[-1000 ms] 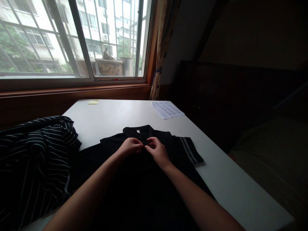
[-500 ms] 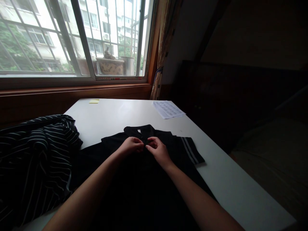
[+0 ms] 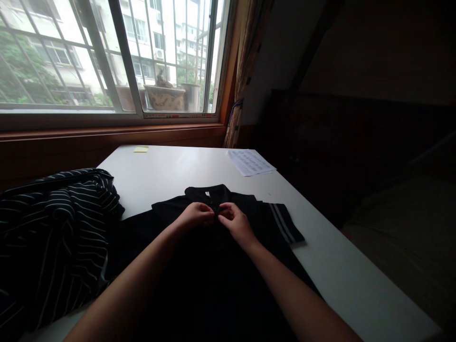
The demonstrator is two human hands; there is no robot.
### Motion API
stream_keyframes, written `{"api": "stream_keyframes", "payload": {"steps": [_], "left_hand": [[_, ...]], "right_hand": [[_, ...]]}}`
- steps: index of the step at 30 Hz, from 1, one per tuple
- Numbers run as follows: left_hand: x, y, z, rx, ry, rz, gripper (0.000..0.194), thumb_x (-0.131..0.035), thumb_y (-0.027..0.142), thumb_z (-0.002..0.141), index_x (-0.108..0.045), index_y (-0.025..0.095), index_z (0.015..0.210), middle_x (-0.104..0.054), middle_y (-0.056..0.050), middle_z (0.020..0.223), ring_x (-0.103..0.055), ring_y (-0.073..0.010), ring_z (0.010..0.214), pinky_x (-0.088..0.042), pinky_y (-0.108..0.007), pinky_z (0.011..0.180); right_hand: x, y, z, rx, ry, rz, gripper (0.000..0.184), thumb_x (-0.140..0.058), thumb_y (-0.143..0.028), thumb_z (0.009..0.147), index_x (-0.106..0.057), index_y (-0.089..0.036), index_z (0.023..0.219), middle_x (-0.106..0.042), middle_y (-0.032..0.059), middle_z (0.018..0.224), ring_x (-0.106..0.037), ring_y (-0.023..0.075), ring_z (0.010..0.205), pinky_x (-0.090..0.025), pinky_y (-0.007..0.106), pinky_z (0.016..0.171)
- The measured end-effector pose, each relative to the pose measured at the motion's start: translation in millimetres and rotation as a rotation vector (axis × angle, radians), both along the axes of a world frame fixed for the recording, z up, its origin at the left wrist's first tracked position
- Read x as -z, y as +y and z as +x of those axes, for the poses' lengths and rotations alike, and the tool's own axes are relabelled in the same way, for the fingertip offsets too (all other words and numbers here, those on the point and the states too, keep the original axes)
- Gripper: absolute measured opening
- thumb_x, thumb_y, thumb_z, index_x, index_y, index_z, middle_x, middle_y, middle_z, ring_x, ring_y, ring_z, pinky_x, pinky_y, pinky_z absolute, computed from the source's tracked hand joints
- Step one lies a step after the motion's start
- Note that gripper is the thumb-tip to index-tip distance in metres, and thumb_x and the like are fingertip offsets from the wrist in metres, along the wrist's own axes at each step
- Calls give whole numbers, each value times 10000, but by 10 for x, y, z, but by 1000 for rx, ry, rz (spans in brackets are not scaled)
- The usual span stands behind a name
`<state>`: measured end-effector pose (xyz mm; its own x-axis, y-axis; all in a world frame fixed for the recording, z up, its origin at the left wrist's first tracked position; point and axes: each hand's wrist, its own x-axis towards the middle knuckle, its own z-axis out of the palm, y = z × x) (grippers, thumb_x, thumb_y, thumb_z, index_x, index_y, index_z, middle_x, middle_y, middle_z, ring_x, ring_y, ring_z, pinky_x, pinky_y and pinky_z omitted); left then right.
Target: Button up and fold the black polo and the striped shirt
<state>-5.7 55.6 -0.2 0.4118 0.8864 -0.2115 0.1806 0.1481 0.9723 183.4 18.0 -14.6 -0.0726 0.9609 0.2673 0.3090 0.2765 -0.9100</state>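
Observation:
A black collared shirt (image 3: 213, 266) lies spread on the white table (image 3: 171, 166), its collar toward the window. Two pale stripes cross the sleeve (image 3: 283, 222) on the right. My left hand (image 3: 199, 213) pinches the front of the shirt just below the collar. Close beside it, my right hand (image 3: 235, 221) also has thumb and fingers drawn together on the same front edge. The small detail between the fingertips is too dark to make out.
Heaped at the left is a black garment with white stripes (image 3: 81, 209). Printed papers (image 3: 251, 162) lie at the table's far right corner, a yellow sticky note (image 3: 141, 149) at the far left. Behind the table is a barred window (image 3: 107, 61) with a tied curtain (image 3: 237, 114).
Both hands stay at the shirt's front below the collar, with hardly any finger movement. The whole view has shifted very slightly.

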Motion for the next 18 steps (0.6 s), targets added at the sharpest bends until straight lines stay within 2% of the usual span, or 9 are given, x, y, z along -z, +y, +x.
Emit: {"api": "stream_keyframes", "payload": {"steps": [10,18], "left_hand": [[-3,-15,-5,24,20,34,218,-733,288,751,-718,103,865,-699,-49,723,-661,-139,665,-528,-231,647],[-32,-33,12,40,66,69,258,-732,350,756,-722,113,858,-704,-53,718,-663,-151,668,-520,-231,635]], "right_hand": [[-12,-7,-24,13,-64,17,282,-653,-227,777,-651,-230,1059,-710,12,876,-684,190,825,-533,320,786],[-13,-10,-40,11,-99,25,267,-656,-229,783,-653,-237,1050,-703,7,863,-680,192,815,-534,323,774]]}}
